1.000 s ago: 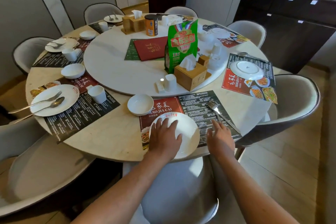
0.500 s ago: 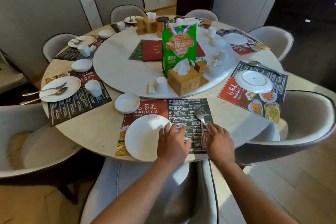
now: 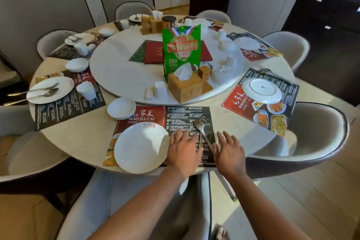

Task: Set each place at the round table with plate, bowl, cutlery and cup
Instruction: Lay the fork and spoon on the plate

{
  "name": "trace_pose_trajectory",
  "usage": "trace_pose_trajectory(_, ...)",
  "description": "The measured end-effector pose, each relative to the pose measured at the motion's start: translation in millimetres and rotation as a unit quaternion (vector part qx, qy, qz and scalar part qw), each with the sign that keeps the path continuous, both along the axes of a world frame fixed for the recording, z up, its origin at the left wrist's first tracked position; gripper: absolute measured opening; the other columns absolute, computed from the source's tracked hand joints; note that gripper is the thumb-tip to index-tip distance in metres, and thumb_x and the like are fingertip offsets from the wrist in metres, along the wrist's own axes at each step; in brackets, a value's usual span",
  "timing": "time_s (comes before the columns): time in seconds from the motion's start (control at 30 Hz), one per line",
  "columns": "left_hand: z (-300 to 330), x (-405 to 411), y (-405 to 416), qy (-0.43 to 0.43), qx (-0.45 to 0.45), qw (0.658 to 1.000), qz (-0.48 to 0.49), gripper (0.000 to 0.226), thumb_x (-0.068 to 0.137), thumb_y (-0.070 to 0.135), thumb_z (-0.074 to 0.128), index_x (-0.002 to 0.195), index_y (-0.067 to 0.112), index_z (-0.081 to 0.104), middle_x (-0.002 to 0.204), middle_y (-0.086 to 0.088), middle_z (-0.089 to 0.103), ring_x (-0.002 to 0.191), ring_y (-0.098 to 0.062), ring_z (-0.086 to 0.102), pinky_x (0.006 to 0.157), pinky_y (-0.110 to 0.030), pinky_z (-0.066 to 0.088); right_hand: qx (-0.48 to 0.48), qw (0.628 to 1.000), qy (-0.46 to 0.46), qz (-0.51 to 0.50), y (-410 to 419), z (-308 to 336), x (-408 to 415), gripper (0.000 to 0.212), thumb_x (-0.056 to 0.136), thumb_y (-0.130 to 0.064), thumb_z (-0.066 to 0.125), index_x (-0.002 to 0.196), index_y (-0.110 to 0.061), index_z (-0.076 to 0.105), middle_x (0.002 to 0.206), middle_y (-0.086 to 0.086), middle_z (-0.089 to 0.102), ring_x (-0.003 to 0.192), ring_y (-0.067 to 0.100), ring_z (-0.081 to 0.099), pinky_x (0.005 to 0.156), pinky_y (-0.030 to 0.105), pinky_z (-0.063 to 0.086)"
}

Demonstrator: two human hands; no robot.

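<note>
Room: grey walls, round table (image 3: pixel 64 148), grey chairs around it.
Plates: five that I can count; mine (image 3: pixel 141 147) sits on the mat (image 3: pixel 167 115) in front of me.
Bowls: three.
Fork (image 3: pixel 201 130): lies between my hands.
Mat words: "MAO JIA CAI".
Green bag (image 3: pixel 182 50): "185".
My left hand (image 3: pixel 185 151): flat, fingers spread on the mat.
My right hand (image 3: pixel 229 152): open, fingers spread.

Bare desk (image 3: pixel 229 117) lies open right of the fork (image 3: pixel 201 129), between the two placemats. Ahead, the turntable's rim (image 3: pixel 116 93), a bowl (image 3: pixel 121 107) and a tissue box (image 3: pixel 185 86) block reach; the small white cup (image 3: pixel 161 90) seems near the edge.
</note>
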State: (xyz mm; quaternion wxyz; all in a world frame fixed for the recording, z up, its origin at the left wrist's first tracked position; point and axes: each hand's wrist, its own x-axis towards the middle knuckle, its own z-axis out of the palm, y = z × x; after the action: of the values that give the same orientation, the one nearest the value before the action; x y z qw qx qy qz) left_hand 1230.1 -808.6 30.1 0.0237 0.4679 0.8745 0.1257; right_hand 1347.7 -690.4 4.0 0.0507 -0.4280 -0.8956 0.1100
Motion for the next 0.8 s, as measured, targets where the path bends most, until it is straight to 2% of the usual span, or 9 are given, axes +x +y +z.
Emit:
trace_pose_trajectory(0.2,-13.7,3.6,55.1,-0.016,-0.042,0.996,0.077,0.055,0.1,0.051,0.043,0.151,0.029,0.039,0.155,-0.01,0.041,0.148,-0.035,0.023,0.122,-0.055,0.016,-0.013,0.995,-0.047,0.086,70.3,-11.6,-14.5,0.054,0.106,-0.042,0.025,0.156,-0.024,0.027,0.163,0.001,0.028,0.149,0.028,0.023,0.115,0.045,0.03)
trace_pose_trajectory(0.27,-17.4,9.7,73.4,-0.024,-0.061,0.991,0.12,0.054,0.1,0.054,0.041,0.147,0.027,0.044,0.148,-0.01,0.047,0.142,-0.034,0.032,0.118,-0.055,0.025,-0.018,0.991,-0.053,0.12,91.8,-18.0,-16.0,0.053,0.106,-0.039,0.025,0.156,-0.022,0.028,0.163,0.002,0.028,0.149,0.028,0.024,0.116,0.045,0.031)
trace_pose_trajectory(0.4,-25.0,18.9,102.4,-0.055,-0.025,0.971,0.23,0.045,0.093,0.058,0.055,0.125,0.027,0.062,0.118,-0.001,0.062,0.111,-0.022,0.055,0.097,-0.042,0.046,-0.027,0.977,-0.089,0.189,119.0,-31.0,-10.7,0.058,0.101,-0.039,0.018,0.153,-0.02,0.036,0.161,0.006,0.033,0.145,0.031,0.033,0.114,0.047,0.034)
trace_pose_trajectory(0.47,-24.5,20.1,111.3,-0.071,-0.025,0.961,0.264,0.036,0.091,0.056,0.062,0.111,0.026,0.063,0.097,0.004,0.065,0.088,-0.015,0.061,0.08,-0.035,0.053,-0.021,0.975,-0.081,0.206,124.4,-35.6,-5.4,0.058,0.099,-0.038,0.022,0.149,-0.018,0.045,0.156,0.008,0.041,0.14,0.034,0.041,0.109,0.047,0.038)
trace_pose_trajectory(0.57,-23.8,21.7,121.1,-0.079,-0.05,0.948,0.306,0.028,0.092,0.052,0.064,0.098,0.024,0.064,0.08,0.008,0.064,0.065,-0.009,0.058,0.057,-0.023,0.046,-0.01,0.969,-0.09,0.231,133.6,-37.2,-3.1,0.053,0.1,-0.038,0.035,0.148,-0.019,0.046,0.156,0.007,0.042,0.139,0.033,0.043,0.107,0.048,0.04)
trace_pose_trajectory(0.67,-22.2,21.2,128.8,-0.088,-0.068,0.932,0.345,0.025,0.094,0.044,0.065,0.098,0.019,0.067,0.084,0.003,0.068,0.067,-0.011,0.057,0.056,-0.023,0.04,-0.009,0.965,-0.087,0.247,140.6,-34.2,-5.5,0.051,0.1,-0.037,0.042,0.147,-0.019,0.047,0.155,0.005,0.043,0.137,0.032,0.044,0.105,0.047,0.041)
trace_pose_trajectory(0.8,-17.2,19.4,133.0,-0.087,-0.079,0.927,0.355,0.02,0.094,0.035,0.066,0.099,0.016,0.07,0.091,-0.001,0.072,0.079,-0.017,0.067,0.059,-0.026,0.04,-0.027,0.962,-0.088,0.258,144.4,-31.6,-10.6,0.053,0.102,-0.041,0.03,0.15,-0.024,0.041,0.159,0.001,0.036,0.142,0.029,0.036,0.111,0.045,0.035)
